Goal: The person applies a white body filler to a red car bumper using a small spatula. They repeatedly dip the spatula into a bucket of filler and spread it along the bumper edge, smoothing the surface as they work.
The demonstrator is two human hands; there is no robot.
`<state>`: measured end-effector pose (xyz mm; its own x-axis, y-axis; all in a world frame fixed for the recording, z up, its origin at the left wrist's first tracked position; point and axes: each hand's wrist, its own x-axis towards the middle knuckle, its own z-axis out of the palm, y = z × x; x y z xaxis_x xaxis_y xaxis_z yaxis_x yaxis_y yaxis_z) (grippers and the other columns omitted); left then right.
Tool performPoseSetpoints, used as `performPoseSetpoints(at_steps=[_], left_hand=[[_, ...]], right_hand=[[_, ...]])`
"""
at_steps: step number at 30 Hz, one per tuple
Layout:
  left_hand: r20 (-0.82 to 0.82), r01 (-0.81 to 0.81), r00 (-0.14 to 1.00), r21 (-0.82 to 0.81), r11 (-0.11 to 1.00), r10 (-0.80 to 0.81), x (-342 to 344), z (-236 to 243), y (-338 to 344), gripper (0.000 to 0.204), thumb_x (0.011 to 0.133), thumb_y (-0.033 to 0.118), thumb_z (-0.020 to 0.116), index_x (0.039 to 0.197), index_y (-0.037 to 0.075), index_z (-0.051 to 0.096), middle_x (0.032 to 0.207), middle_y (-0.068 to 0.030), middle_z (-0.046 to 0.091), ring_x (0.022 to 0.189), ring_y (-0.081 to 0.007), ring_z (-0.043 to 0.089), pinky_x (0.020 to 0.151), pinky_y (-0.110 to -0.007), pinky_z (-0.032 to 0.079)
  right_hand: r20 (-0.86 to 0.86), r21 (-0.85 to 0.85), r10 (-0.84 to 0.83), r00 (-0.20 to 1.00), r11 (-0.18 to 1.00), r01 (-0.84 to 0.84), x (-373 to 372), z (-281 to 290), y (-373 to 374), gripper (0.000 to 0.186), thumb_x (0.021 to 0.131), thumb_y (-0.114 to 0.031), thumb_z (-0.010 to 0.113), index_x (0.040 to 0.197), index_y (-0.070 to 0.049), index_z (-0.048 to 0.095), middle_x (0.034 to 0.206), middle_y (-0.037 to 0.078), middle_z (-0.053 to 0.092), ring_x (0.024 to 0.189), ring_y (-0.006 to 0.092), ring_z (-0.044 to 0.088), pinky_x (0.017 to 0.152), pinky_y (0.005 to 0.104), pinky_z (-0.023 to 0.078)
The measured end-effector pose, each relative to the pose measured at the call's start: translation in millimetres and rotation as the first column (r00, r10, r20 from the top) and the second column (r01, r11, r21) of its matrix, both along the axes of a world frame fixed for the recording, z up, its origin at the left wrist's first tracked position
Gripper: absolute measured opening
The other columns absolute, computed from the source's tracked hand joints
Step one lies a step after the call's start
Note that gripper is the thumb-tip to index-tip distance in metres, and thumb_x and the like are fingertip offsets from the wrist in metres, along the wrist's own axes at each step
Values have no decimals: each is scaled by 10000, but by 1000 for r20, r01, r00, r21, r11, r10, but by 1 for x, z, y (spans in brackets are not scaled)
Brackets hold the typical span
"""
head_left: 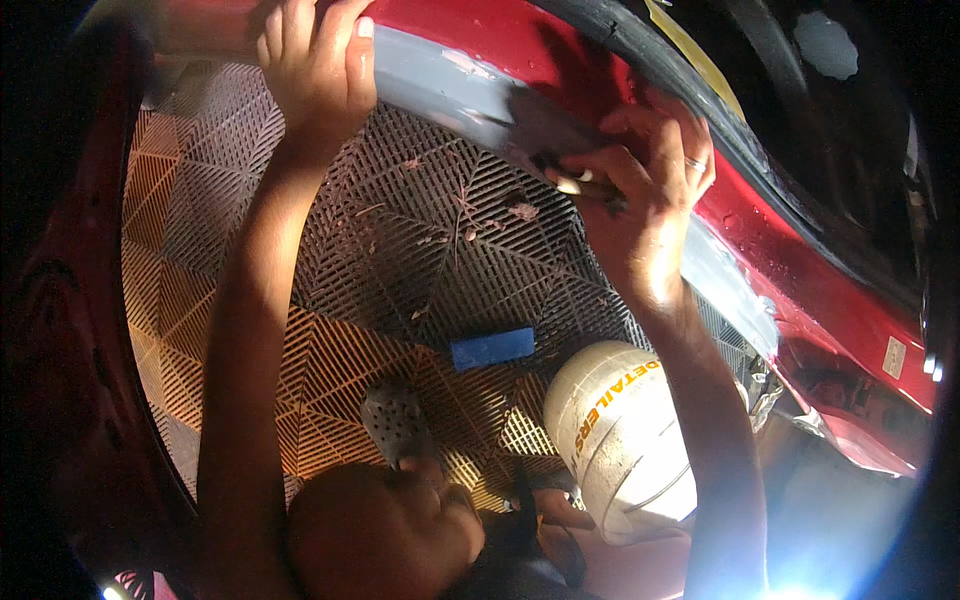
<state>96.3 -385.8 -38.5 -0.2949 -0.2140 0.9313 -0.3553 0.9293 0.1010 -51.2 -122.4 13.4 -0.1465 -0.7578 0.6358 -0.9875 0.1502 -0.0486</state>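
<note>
From where I stand, the red car panel [480, 25] looks stiff and fixed in place, so there should be no weight to bear; its gloss is probably slippery, while the grey band [425, 78] along its lower edge looks duller and easier to grip. That edge seems the place to rest a palm (lightly, since a coating might scratch). The left hand [318, 75] is at the panel's left end, its fingertips out of my sight, so I cannot tell their grip. The right hand [655, 190] is on the band further right, fingers bent in close; shadow hides whether they hold anything. Below is a slatted floor [370, 255], dark tiles meeting orange ones, strewn with pinkish crumbs [523, 211]. A blue block [493, 348] lies near that seam, a white bucket [620, 450] near it, and a perforated shoe [392, 415] on the orange tiles.
</note>
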Motion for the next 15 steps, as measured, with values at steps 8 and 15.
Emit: performPoseSetpoints(at_steps=[8, 15], left_hand=[[34, 40, 999, 11, 999, -40, 8, -1, -3, 372, 996, 252, 452, 1165, 8, 677, 1354, -240, 603, 1284, -429, 549, 1163, -567, 340], [-31, 143, 989, -66, 987, -146, -4, 0, -7, 291, 1001, 149, 510, 1195, 47, 701, 1305, -170, 601, 1222, -357, 581, 1073, -471, 436]], right_hand=[[-25, 15, 26, 999, 1000, -26, 9, 4, -20, 236, 621, -138, 869, 810, -146, 728, 1127, 8, 633, 1294, 325, 495, 1078, 584, 360], [8, -20, 29, 1000, 999, -28, 16, -2, -37, 253, 646, -125, 825, 870, -129, 709, 1152, 18, 611, 1306, 308, 490, 1144, 590, 299]])
